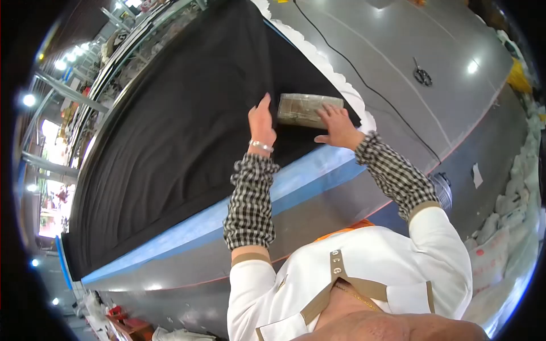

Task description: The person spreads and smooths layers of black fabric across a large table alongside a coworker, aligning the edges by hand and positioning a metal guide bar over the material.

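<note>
1 block (pixel 300 108) under spread right-hand fingers (pixel 330 115)

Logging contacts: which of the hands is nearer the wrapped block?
Right. The right hand is on the block; the left hand is just to its left, apart from it.

White short-sleeved top (pixel 364 244) with tan cuffs (pixel 424 206), tan-edged collar (pixel 406 298) and a tan placket (pixel 335 256) bearing pale round buttons (pixel 336 271) — black-and-white checked oversleeves (pixel 250 207) on both forearms — a gold-coloured chain (pixel 355 295) at the neck, a pale bracelet (pixel 261 146) on the left wrist
</note>
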`<state>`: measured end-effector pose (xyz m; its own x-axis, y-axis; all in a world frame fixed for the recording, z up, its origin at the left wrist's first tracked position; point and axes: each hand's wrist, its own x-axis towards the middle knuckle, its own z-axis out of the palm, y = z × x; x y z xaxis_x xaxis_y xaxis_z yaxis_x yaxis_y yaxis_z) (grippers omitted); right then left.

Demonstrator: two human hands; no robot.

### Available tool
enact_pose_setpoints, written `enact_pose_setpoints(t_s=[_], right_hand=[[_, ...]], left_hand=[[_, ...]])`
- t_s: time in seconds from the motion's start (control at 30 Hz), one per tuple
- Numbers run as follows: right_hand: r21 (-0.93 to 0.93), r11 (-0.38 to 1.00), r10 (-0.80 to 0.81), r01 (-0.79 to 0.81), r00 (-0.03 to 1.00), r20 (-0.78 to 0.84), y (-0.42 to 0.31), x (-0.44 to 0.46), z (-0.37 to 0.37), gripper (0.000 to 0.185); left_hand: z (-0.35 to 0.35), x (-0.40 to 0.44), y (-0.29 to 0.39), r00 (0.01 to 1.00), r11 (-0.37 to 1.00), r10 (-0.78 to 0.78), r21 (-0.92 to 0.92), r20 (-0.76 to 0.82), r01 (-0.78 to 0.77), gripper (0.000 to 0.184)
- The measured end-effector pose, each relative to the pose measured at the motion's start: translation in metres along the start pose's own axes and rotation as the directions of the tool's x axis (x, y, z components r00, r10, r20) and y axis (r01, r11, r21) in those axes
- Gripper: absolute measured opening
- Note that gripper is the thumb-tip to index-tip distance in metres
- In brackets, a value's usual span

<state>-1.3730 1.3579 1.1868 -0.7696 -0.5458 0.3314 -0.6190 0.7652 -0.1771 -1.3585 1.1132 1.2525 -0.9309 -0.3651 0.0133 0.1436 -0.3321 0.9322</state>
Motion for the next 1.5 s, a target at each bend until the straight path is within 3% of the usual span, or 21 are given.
enact_pose_setpoints(t_s=[0.07,0.1,0.17,0.37,0.47,0.6,0.7,0.73,0.77,0.87,0.9,0.93,1.0,1.1,1.13,1.17,1.23,1.37,1.4,1.47,1.5], right_hand=[[-0.027,0.999,-0.015,0.017,0.998,0.068,0.015,0.036,0.01,0.096],[-0.041,0.999,-0.017,0.021,0.994,0.111,0.019,0.049,0.015,0.099],[-0.03,0.999,-0.009,0.015,0.985,0.169,0.025,0.065,0.021,0.104],[0.086,0.994,0.045,-0.069,0.965,0.26,0.028,0.082,0.005,0.105],[-0.007,0.99,0.143,-0.143,0.985,0.101,0.047,0.068,0.022,0.101],[-0.049,0.941,0.339,-0.336,0.934,0.11,0.1,0.028,-0.015,0.1],[-0.101,0.842,0.538,-0.53,0.839,0.08,0.126,-0.015,-0.032,0.098],[-0.152,0.818,0.569,-0.555,0.82,0.062,0.135,-0.03,-0.037,0.097],[-0.196,0.802,0.583,-0.564,0.811,0.047,0.142,-0.043,-0.039,0.096],[-0.285,0.883,0.345,-0.373,0.927,-0.146,0.155,-0.078,-0.037,0.087],[-0.382,0.886,0.176,-0.262,0.953,-0.246,0.151,-0.077,-0.028,0.081],[0.015,0.959,0.279,-0.282,0.94,-0.198,0.13,-0.062,-0.026,0.076],[0.713,0.622,0.399,-0.323,0.914,0.065,0.071,-0.033,-0.039,0.068],[0.832,-0.169,0.334,-0.528,0.763,0.553,-0.006,0.024,-0.058,0.064],[0.833,-0.217,0.28,-0.51,0.784,0.553,-0.009,0.04,-0.037,0.06],[0.862,-0.059,0.378,-0.503,0.788,0.486,-0.01,0.053,-0.009,0.059],[0.841,0.25,0.535,-0.48,0.792,0.293,0.004,0.075,0.042,0.056],[0.863,0.117,0.6,-0.492,0.728,0.333,0.049,0.075,0.067,0.052],[0.846,0.112,0.662,-0.522,0.673,0.328,0.051,0.073,0.065,0.051],[0.77,0.101,0.668,-0.63,0.616,0.417,0.05,0.068,0.035,0.048],[0.799,0.097,0.668,-0.594,0.634,0.39,0.054,0.067,0.039,0.046]], left_hand=[[-0.01,-0.004,0.002,0.993,0.99,0.118,0.079,0.008,-0.118,0.03],[-0.024,-0.005,0.0,0.954,0.863,0.256,0.407,0.155,-0.297,0.036],[-0.051,-0.007,-0.004,0.754,0.156,0.499,0.811,0.428,-0.564,0.072],[-0.073,-0.02,-0.006,0.783,0.16,0.495,0.846,0.377,-0.509,0.078],[-0.077,-0.033,0.001,0.851,0.102,0.41,0.911,0.328,-0.4,0.077],[-0.067,-0.031,-0.004,0.863,0.077,0.375,0.916,0.339,-0.393,0.075],[-0.054,-0.026,-0.011,0.742,-0.004,0.51,0.864,0.435,-0.503,0.045],[-0.035,-0.023,-0.002,0.949,0.571,0.314,0.802,-0.016,-0.176,0.029],[-0.016,-0.022,0.004,0.936,0.887,-0.109,0.392,-0.335,0.243,0.025],[-0.007,-0.023,-0.019,0.989,0.734,0.126,0.678,-0.075,-0.042,0.051],[-0.007,-0.02,-0.031,0.982,0.524,0.181,0.84,0.051,-0.141,0.053],[0.011,-0.027,-0.025,0.99,0.519,0.139,0.85,0.017,-0.087,0.049],[0.038,-0.039,-0.023,0.967,0.323,0.186,0.918,0.176,-0.229,0.033],[0.051,-0.041,-0.044,0.902,0.29,0.195,0.856,0.386,-0.429,0.019],[0.05,-0.043,-0.055,0.883,0.282,0.195,0.838,0.427,-0.468,0.016],[0.044,-0.046,-0.065,0.862,0.273,0.193,0.818,0.468,-0.506,0.012],[0.033,-0.049,-0.085,0.891,0.421,0.25,0.786,0.38,-0.453,0.012],[-0.059,-0.076,-0.05,0.99,0.737,0.141,0.666,0.017,-0.116,0.024],[-0.096,-0.074,-0.048,0.976,0.826,0.167,0.56,-0.136,-0.063,0.022],[-0.18,-0.068,-0.04,0.893,0.925,-0.062,0.311,-0.447,0.22,0.02],[-0.222,-0.068,-0.037,0.831,0.963,-0.052,0.193,-0.554,0.188,0.018]])
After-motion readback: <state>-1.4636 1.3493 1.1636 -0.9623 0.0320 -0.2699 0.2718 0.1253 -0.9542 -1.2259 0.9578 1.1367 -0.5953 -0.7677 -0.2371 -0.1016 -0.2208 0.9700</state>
